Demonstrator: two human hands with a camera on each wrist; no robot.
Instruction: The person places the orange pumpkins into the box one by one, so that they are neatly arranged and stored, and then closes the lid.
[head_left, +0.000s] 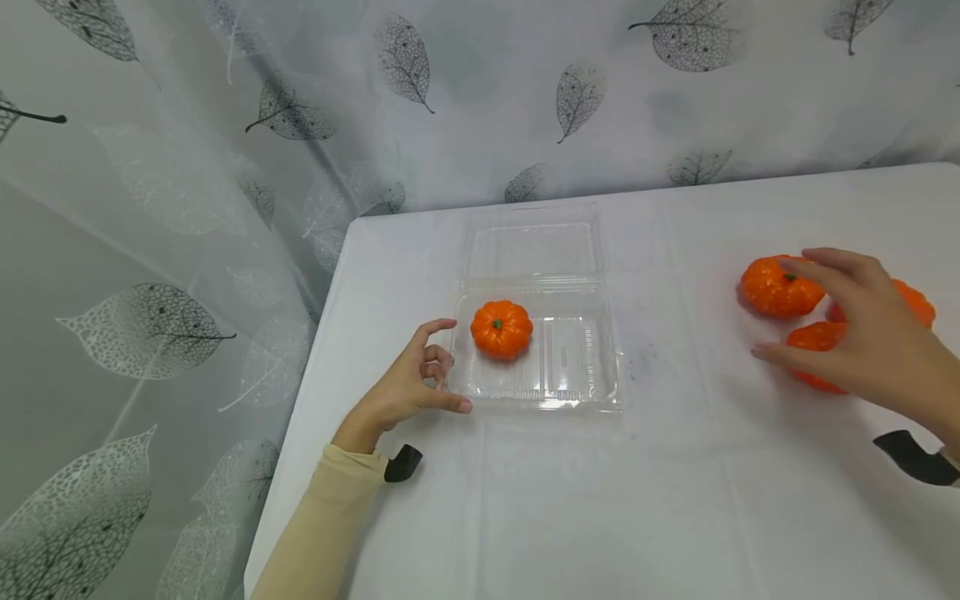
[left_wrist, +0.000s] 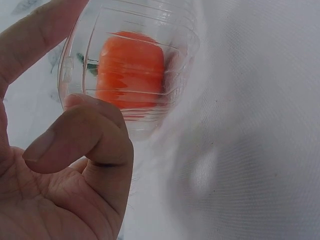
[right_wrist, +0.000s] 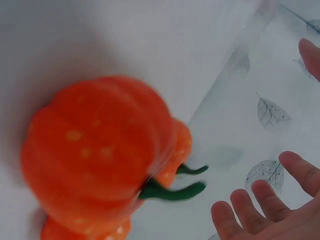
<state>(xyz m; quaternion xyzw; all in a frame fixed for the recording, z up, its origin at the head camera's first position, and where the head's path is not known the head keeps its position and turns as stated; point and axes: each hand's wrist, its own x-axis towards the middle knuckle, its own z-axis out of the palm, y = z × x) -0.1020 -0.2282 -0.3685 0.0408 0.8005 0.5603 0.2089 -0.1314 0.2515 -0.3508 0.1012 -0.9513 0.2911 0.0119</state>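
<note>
Leaf-print curtains (head_left: pixel 495 50) hang behind and left of a white table (head_left: pixel 600 500). From the head view, a clear clamshell (head_left: pixel 562 358) sits on the left part, lid (head_left: pixel 532 242) folded back on the far side, with one orange pumpkin (head_left: pixel 501 329) in its left half. The left hand (head_left: pixel 412 383) has a grip on the clamshell's left side, thumb by the near corner. Way over right, the right hand (head_left: pixel 873 325) has a loose, spread grip over three bunched pumpkins (head_left: pixel 780 286), grasping nothing. Left wrist: bent fingers (left_wrist: pixel 107 142) up at the clear wall, orange showing through. Right wrist: slightly blurry pumpkins with green stems (right_wrist: pixel 172 192), visible fingers apart from them.
</note>
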